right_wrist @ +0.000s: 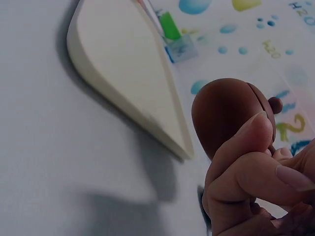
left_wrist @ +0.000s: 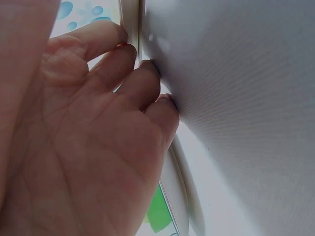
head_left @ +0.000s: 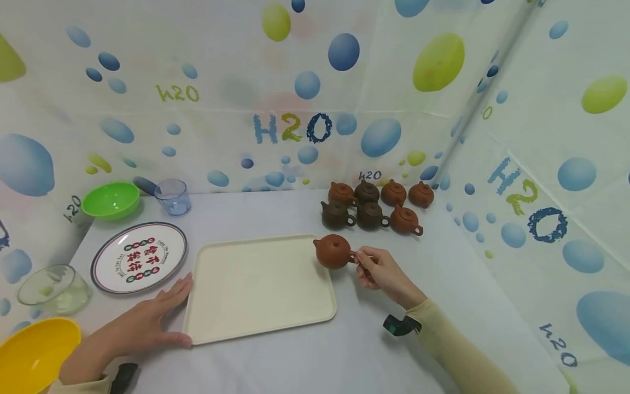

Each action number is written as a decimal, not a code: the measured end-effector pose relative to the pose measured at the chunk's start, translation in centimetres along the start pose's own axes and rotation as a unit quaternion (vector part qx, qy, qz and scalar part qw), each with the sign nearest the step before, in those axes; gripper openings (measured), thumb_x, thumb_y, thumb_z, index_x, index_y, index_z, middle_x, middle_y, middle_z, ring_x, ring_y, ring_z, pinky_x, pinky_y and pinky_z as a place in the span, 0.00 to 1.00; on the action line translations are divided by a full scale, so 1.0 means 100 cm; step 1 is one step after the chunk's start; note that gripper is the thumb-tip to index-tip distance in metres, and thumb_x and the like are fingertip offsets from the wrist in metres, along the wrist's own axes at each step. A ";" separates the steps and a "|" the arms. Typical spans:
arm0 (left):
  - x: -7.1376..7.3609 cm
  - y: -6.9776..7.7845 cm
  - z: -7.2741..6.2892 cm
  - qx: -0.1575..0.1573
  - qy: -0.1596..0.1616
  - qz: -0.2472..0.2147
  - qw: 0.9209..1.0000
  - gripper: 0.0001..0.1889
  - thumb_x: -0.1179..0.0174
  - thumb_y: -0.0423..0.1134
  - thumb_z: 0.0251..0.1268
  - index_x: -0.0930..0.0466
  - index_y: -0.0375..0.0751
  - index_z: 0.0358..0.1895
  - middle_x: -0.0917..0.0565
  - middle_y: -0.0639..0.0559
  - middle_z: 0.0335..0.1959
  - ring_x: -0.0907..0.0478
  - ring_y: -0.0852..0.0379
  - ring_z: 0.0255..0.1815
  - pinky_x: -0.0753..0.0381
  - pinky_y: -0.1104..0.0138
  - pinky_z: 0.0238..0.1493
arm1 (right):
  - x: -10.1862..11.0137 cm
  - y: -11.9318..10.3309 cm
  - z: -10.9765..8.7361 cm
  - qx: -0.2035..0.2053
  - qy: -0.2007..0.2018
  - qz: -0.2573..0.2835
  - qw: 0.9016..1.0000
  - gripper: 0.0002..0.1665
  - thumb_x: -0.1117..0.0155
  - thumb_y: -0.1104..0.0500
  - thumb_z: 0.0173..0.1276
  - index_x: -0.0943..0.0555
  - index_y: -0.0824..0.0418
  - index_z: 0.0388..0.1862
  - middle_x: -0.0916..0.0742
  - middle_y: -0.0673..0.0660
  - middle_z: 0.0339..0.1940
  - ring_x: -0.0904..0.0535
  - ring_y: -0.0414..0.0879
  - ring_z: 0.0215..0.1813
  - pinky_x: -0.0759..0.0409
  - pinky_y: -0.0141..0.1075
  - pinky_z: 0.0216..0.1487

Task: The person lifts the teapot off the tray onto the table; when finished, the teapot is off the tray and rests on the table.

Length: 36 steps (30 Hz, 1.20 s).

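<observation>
In the head view my right hand (head_left: 381, 273) pinches the handle of a reddish-brown teapot (head_left: 333, 252), which overlaps the right edge of a cream tray (head_left: 261, 290). The right wrist view shows the teapot (right_wrist: 226, 115) raised above the table, its lid knob to the right, thumb and fingers round the handle. My left hand (head_left: 147, 323) lies at the tray's left edge with fingers and thumb spread. Close up in the left wrist view, the left hand's fingertips (left_wrist: 167, 103) are right by the white cloth and the tray's side.
Several brown and dark teapots (head_left: 371, 210) stand in two rows at the back right. On the left are a round plate with red lettering (head_left: 164, 230), a green bowl (head_left: 112, 200), a blue clear cup (head_left: 173, 198), a glass bowl (head_left: 56, 290) and a yellow bowl (head_left: 41, 355).
</observation>
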<state>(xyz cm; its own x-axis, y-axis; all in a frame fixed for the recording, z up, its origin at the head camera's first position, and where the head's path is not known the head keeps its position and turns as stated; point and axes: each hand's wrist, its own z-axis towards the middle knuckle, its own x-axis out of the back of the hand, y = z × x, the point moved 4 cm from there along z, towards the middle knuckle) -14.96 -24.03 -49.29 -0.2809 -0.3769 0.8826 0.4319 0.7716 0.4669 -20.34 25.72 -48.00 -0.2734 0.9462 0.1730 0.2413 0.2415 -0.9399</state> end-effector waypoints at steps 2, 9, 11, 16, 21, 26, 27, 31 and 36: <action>0.000 0.000 0.001 0.000 -0.003 0.000 1.000 0.63 0.19 0.62 0.48 0.40 0.32 0.83 0.40 0.30 0.85 0.34 0.20 0.78 0.42 0.55 0.84 | 0.011 0.006 -0.006 -0.009 0.019 0.006 1.000 0.22 0.48 0.50 0.89 0.25 0.71 0.52 0.21 0.52 0.27 0.27 0.43 0.27 0.28 0.27 0.23; 0.000 0.000 0.000 0.007 -0.007 0.003 1.000 0.64 0.19 0.62 0.46 0.40 0.32 0.83 0.38 0.29 0.84 0.34 0.20 0.77 0.36 0.43 0.77 | 0.049 0.031 -0.034 -0.034 0.070 0.018 0.997 0.20 0.51 0.52 0.90 0.26 0.70 0.52 0.21 0.52 0.28 0.26 0.42 0.28 0.27 0.27 0.25; 0.000 0.000 0.000 0.007 -0.006 0.001 1.000 0.64 0.19 0.62 0.46 0.40 0.33 0.84 0.39 0.30 0.84 0.34 0.21 0.78 0.38 0.48 0.78 | 0.061 0.039 -0.043 -0.038 0.089 0.022 0.995 0.19 0.51 0.52 0.90 0.26 0.69 0.52 0.21 0.51 0.29 0.26 0.42 0.28 0.26 0.26 0.25; 0.000 0.000 0.001 0.009 -0.008 -0.010 1.000 0.64 0.19 0.62 0.47 0.41 0.34 0.84 0.40 0.31 0.85 0.41 0.30 0.85 0.51 0.66 0.86 | 0.094 0.055 -0.067 -0.041 0.144 0.028 0.988 0.19 0.53 0.51 0.90 0.27 0.69 0.52 0.22 0.50 0.30 0.25 0.39 0.29 0.23 0.26 0.27; -0.002 -0.001 0.002 -0.005 0.003 -0.018 1.000 0.64 0.19 0.62 0.46 0.41 0.33 0.84 0.41 0.31 0.85 0.67 0.80 0.83 0.74 0.96 0.67 | 0.130 0.067 -0.089 -0.060 0.192 0.022 0.979 0.20 0.55 0.48 0.91 0.26 0.64 0.52 0.21 0.47 0.32 0.22 0.37 0.34 0.18 0.26 0.32; -0.003 -0.001 0.002 -0.008 0.008 -0.014 1.000 0.64 0.19 0.62 0.47 0.41 0.33 0.84 0.41 0.32 0.85 0.61 0.69 0.87 0.74 0.96 0.66 | 0.168 0.077 -0.098 -0.073 0.233 0.039 0.969 0.21 0.56 0.46 0.90 0.26 0.62 0.53 0.20 0.45 0.33 0.22 0.36 0.35 0.18 0.26 0.32; -0.003 -0.001 0.002 -0.005 0.006 -0.012 1.000 0.64 0.19 0.62 0.47 0.41 0.33 0.84 0.41 0.31 0.85 0.54 0.57 0.90 0.74 0.96 0.67 | 0.175 0.078 -0.098 -0.074 0.240 0.043 0.967 0.21 0.56 0.45 0.90 0.26 0.62 0.53 0.21 0.44 0.33 0.22 0.36 0.35 0.18 0.26 0.32; -0.004 -0.001 0.001 -0.001 0.003 -0.003 1.000 0.64 0.20 0.62 0.48 0.41 0.33 0.84 0.41 0.31 0.85 0.35 0.24 0.79 0.74 0.91 0.72 | 0.202 0.077 -0.087 -0.072 0.264 0.055 0.960 0.23 0.58 0.44 0.90 0.28 0.63 0.56 0.21 0.44 0.35 0.21 0.34 0.36 0.17 0.24 0.34; -0.005 -0.002 0.000 -0.008 0.011 -0.003 1.000 0.64 0.20 0.62 0.47 0.41 0.34 0.84 0.41 0.33 0.86 0.40 0.36 0.85 0.74 0.96 0.68 | 0.224 0.071 -0.061 -0.074 0.278 0.073 0.955 0.23 0.59 0.45 0.90 0.30 0.63 0.62 0.22 0.45 0.38 0.21 0.34 0.38 0.16 0.23 0.37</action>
<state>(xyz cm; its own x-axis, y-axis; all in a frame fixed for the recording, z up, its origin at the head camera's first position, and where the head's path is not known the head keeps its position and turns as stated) -14.90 -24.05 -49.79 -0.2642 -0.3932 0.8807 0.4442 0.7609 0.4729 -19.12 49.98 -48.99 0.2995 0.9302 0.2122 0.3792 0.0880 -0.9211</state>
